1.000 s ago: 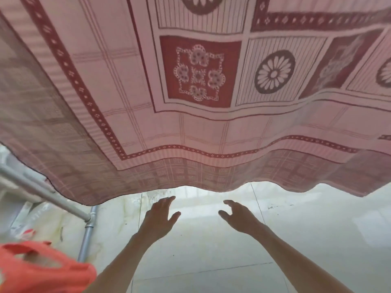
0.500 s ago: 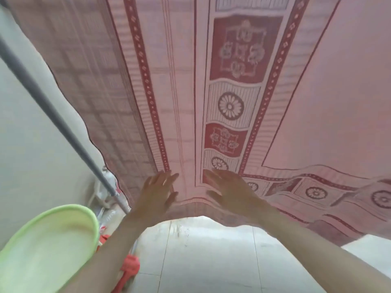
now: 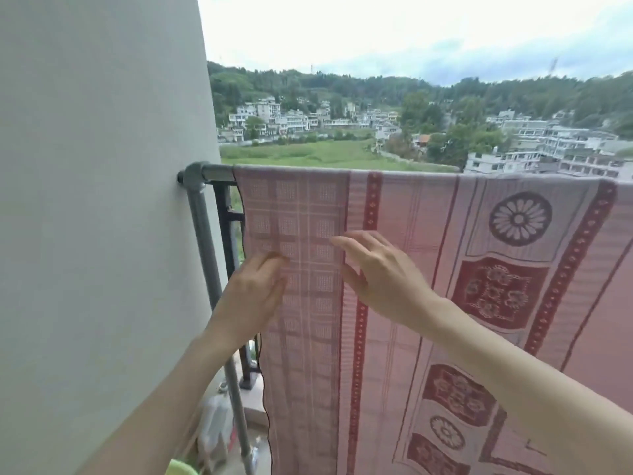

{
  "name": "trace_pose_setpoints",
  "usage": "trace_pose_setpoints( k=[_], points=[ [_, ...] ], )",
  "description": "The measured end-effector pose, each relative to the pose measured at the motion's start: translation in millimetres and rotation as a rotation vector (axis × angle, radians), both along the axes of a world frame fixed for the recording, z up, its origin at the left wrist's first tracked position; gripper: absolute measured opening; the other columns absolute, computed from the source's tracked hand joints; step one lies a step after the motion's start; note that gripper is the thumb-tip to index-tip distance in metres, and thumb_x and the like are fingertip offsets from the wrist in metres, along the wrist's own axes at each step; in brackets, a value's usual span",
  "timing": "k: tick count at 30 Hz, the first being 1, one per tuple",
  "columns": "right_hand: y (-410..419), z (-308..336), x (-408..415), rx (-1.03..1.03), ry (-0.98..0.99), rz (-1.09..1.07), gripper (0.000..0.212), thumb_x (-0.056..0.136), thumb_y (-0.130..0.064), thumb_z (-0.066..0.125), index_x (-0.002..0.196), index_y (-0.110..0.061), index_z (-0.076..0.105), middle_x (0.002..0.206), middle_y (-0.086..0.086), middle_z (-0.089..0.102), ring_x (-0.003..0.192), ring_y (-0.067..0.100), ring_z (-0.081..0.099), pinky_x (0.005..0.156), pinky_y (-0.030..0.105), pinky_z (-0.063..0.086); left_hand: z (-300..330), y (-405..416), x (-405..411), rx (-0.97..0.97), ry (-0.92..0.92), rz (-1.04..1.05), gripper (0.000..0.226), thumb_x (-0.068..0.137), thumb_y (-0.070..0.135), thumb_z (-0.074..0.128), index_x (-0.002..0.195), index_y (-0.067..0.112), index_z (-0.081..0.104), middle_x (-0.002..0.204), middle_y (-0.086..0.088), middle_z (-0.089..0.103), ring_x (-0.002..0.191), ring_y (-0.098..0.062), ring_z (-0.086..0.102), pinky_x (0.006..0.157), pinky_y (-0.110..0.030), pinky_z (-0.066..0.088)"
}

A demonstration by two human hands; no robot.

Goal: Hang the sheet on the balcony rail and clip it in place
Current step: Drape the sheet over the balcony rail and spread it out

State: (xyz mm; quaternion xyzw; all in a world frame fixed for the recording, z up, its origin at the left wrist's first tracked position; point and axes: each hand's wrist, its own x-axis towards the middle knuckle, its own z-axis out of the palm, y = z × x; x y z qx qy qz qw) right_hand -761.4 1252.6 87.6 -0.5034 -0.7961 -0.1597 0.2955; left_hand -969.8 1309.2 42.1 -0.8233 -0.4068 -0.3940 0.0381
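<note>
A pink sheet (image 3: 428,214) with dark red borders and flower squares hangs draped over the grey balcony rail (image 3: 217,172), reaching from near the rail's left end to the right edge of view. My left hand (image 3: 255,296) lies with straight fingers against the sheet's left edge, about a third of the way down. My right hand (image 3: 380,272) hovers or rests just right of it with spread, relaxed fingers on the checked strip. Neither hand holds anything. No clip is in view.
A white wall (image 3: 96,200) stands close on the left, where the rail's elbow joint (image 3: 192,174) and grey upright pipe (image 3: 209,269) meet it. A black railing post (image 3: 230,255) stands behind the sheet. A green basin edge (image 3: 180,468) shows at the bottom. Beyond lie fields and houses.
The view has risen from the sheet's lower hem and floor up to the rail. Both hands have moved up onto the sheet's left part.
</note>
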Motion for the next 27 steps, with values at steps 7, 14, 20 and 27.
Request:
trace_pose_setpoints(
  k=[7, 14, 20, 27],
  points=[
    [83, 66, -75, 0.312, -0.026, -0.094, 0.031, 0.088, -0.027, 0.045, 0.109, -0.013, 0.064, 0.107, 0.003, 0.068, 0.099, 0.023, 0.061, 0.086, 0.039, 0.045, 78, 85, -53, -0.162, -0.588, 0.082, 0.025, 0.089, 0.02, 0.059, 0.112, 0.01, 0.061, 0.104, 0.001, 0.062, 0.09, -0.011, 0.058, 0.077, -0.006, 0.041],
    [121, 78, -100, 0.146, -0.086, -0.243, 0.039, 0.088, -0.029, 0.059, 0.123, -0.012, 0.058, 0.111, 0.007, 0.068, 0.103, 0.029, 0.062, 0.087, 0.043, 0.044, 90, 104, -49, -0.601, -0.847, -0.295, 0.008, 0.08, 0.029, 0.067, 0.087, 0.026, 0.068, 0.092, 0.009, 0.072, 0.092, -0.006, 0.066, 0.093, -0.034, 0.05],
    [128, 84, -100, 0.101, -0.031, -0.194, 0.038, 0.091, -0.033, 0.055, 0.127, -0.019, 0.057, 0.118, 0.001, 0.066, 0.109, 0.024, 0.06, 0.09, 0.037, 0.041, 82, 109, -37, -0.735, -0.975, -0.357, 0.015, 0.081, 0.025, 0.067, 0.095, 0.021, 0.07, 0.097, 0.007, 0.073, 0.099, -0.007, 0.064, 0.095, -0.032, 0.042],
    [137, 85, -116, 0.245, 0.044, -0.119, 0.024, 0.087, -0.027, 0.055, 0.099, -0.017, 0.073, 0.095, -0.002, 0.075, 0.085, 0.025, 0.07, 0.073, 0.036, 0.053, 87, 109, -44, -0.557, -1.1, -0.256, 0.009, 0.077, 0.013, 0.071, 0.085, 0.018, 0.072, 0.082, 0.004, 0.074, 0.077, -0.006, 0.069, 0.077, -0.018, 0.053]
  ],
)
